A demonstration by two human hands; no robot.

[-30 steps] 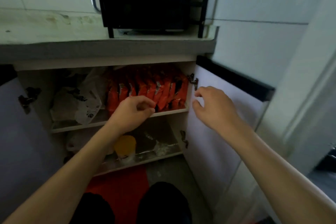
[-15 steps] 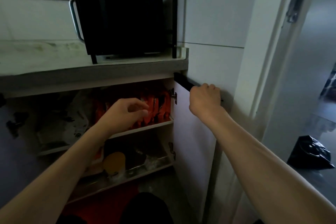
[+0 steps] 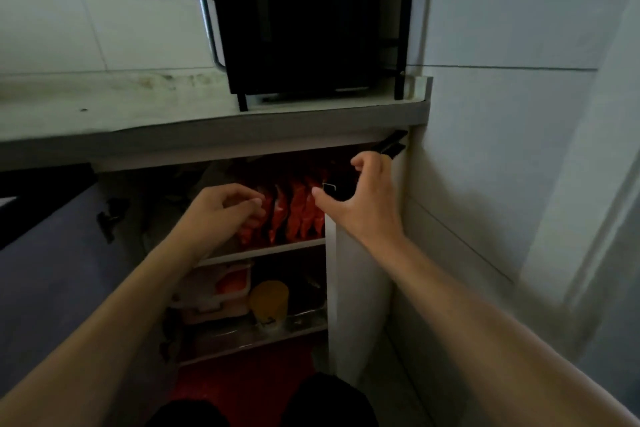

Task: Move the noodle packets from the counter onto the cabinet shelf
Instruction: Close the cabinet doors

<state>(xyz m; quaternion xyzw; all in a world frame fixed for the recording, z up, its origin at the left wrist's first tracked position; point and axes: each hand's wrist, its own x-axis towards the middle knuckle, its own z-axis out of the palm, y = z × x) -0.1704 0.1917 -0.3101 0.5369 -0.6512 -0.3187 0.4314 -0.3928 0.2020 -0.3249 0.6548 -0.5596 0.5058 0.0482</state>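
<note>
Orange noodle packets [image 3: 294, 215] upright in a row on the upper cabinet shelf [image 3: 266, 251], mid-frame. Left hand [image 3: 221, 215] just before them, fingers loosely curled, holding nothing. Right hand [image 3: 363, 201] spread against the white cabinet door [image 3: 360, 288] at right of centre. Black oven [image 3: 298, 17] on the desk [image 3: 104, 104] above.

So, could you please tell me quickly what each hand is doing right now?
Left hand: loosely curled, empty, before the orange noodle packets.
Right hand: open on the white cabinet door edge.
</note>
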